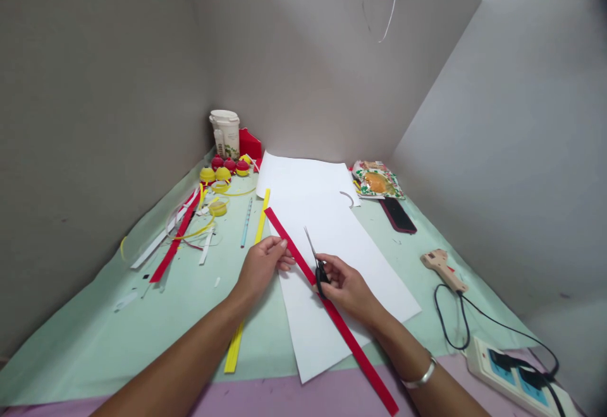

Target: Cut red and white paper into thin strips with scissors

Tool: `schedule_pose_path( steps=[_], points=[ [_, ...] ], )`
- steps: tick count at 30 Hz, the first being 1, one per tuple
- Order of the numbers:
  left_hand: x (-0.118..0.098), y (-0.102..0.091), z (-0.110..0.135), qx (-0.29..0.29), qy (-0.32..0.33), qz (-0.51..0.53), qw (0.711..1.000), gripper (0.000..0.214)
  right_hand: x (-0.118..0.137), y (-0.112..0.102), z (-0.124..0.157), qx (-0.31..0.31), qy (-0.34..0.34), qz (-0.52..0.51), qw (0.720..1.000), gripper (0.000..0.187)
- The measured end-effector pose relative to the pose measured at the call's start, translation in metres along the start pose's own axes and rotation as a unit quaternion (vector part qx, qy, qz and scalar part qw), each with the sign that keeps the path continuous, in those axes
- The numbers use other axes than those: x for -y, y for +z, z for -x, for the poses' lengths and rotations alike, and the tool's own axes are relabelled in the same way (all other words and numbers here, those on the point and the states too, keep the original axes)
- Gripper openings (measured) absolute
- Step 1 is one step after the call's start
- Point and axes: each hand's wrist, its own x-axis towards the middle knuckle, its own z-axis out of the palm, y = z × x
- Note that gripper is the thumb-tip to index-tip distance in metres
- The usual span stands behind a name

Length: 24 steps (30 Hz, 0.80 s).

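Observation:
Between the thumb and fingers of my left hand (266, 261) is a long red strip (348, 337), pinched near its upper end. The strip slants down to the right over a white sheet (327, 227) and past its front edge. My right hand (345, 284) grips black-handled scissors (320, 270), their metal blades pointing up and away, beside the strip. Under my left hand and wrist runs a yellow strip (234, 346), lying on the green cloth left of the sheet.
Red and white strips (167, 259), yellow rings and offcuts lie left, near several red and yellow balls (222, 174) and a white cup (226, 134). A blue pencil (246, 222) lies mid-left. At right are a packet (378, 182), phone (398, 215), corded glue gun (444, 269) and power strip (515, 373).

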Motion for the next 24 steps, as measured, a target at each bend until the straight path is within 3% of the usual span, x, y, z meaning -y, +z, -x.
schedule_pose_path(
  steps=[11, 20, 24],
  points=[
    [0.003, -0.002, -0.001, 0.012, 0.006, -0.012, 1.000, 0.024, 0.011, -0.003, 0.003, 0.039, 0.037, -0.047, 0.997, 0.041],
    [0.002, -0.001, 0.000, 0.022, 0.006, -0.019, 1.000, 0.019, 0.010, -0.001, 0.005, 0.081, 0.016, 0.036, 0.996, 0.048],
    [0.000, -0.003, -0.001, -0.011, 0.011, 0.005, 1.000, 0.030, 0.013, -0.002, 0.005, 0.096, 0.009, 0.046, 0.994, 0.046]
  ],
)
